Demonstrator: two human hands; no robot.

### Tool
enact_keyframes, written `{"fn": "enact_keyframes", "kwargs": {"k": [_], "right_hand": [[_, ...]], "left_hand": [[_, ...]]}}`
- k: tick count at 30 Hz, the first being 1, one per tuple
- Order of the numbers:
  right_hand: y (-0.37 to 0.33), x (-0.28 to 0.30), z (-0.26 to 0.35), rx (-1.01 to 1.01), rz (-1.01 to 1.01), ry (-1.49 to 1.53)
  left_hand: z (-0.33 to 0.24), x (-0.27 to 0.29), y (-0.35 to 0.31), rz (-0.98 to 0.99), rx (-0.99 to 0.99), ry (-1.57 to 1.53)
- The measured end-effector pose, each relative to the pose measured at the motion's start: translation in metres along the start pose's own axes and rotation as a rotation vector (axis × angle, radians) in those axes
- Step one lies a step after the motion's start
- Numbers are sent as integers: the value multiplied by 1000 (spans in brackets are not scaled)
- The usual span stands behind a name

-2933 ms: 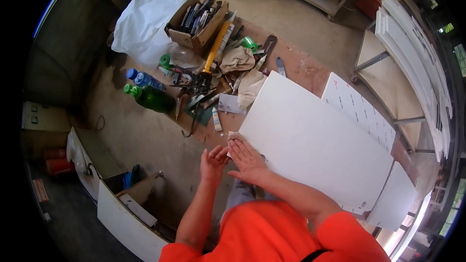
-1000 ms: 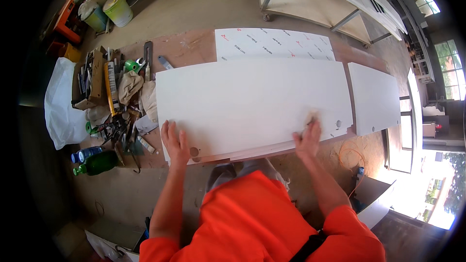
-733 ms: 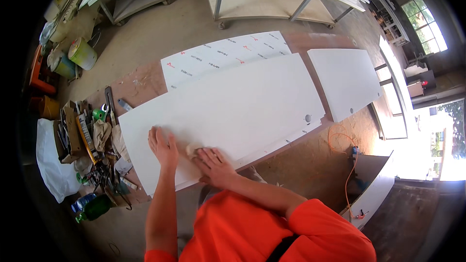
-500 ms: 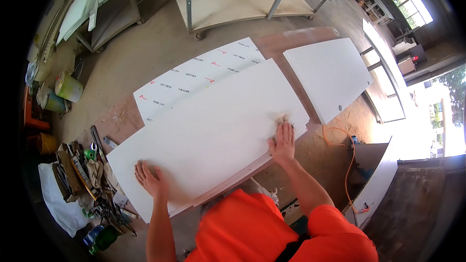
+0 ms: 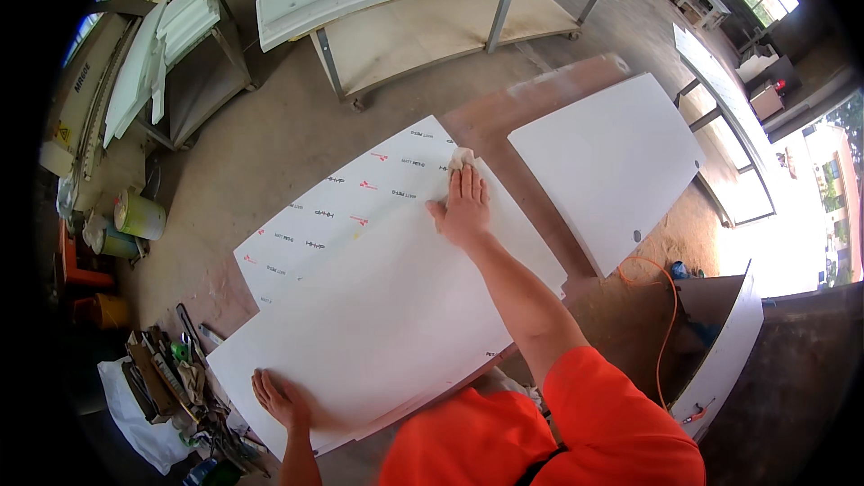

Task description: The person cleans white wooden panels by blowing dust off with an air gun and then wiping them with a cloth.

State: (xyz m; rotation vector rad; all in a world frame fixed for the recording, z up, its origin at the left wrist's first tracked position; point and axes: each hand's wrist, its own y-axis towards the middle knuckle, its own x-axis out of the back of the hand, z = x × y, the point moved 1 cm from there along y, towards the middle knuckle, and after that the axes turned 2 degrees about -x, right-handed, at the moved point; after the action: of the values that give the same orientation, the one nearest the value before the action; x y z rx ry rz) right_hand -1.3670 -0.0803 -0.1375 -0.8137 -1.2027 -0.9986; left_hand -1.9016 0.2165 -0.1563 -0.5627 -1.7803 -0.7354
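A white panel [image 5: 387, 315] lies before me over a second board with a printed film face [image 5: 337, 202], whose far part shows beyond it. Near the panel's left end, my left hand [image 5: 281, 400] rests flat on its surface, holding nothing. At the far right edge of the panel, my right hand [image 5: 465, 207] presses a crumpled pale cloth [image 5: 462, 158] under its outstretched fingertips. Part of the cloth is hidden beneath the fingers.
Another white panel [image 5: 603, 162] lies to the right on the reddish-brown worktop [image 5: 477, 117]. Hand tools [image 5: 184, 369] crowd the left corner. Beyond stand a wheeled table [image 5: 432, 31] with white boards and, at left, buckets [image 5: 139, 216]. An orange hose [image 5: 673, 315] hangs at right.
My right hand has slid the cloth away from the near right edge to the far edge of the panel. My left hand stays near the left end. The view has shifted.
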Motion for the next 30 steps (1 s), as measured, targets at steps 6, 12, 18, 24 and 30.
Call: {"fn": "enact_keyframes", "kwargs": {"k": [6, 12, 18, 24, 30], "right_hand": [[-71, 26, -95, -53, 63, 18], [-186, 41, -164, -117, 171, 0], [26, 36, -57, -66, 103, 58], [-21, 0, 88, 418, 259, 32], [13, 0, 54, 315, 212, -55]], "left_hand": [[3, 2, -10, 13, 19, 68], [8, 0, -17, 11, -26, 116], [4, -3, -3, 20, -65, 123], [6, -1, -6, 27, -21, 150], [7, 2, -8, 23, -2, 137]]}}
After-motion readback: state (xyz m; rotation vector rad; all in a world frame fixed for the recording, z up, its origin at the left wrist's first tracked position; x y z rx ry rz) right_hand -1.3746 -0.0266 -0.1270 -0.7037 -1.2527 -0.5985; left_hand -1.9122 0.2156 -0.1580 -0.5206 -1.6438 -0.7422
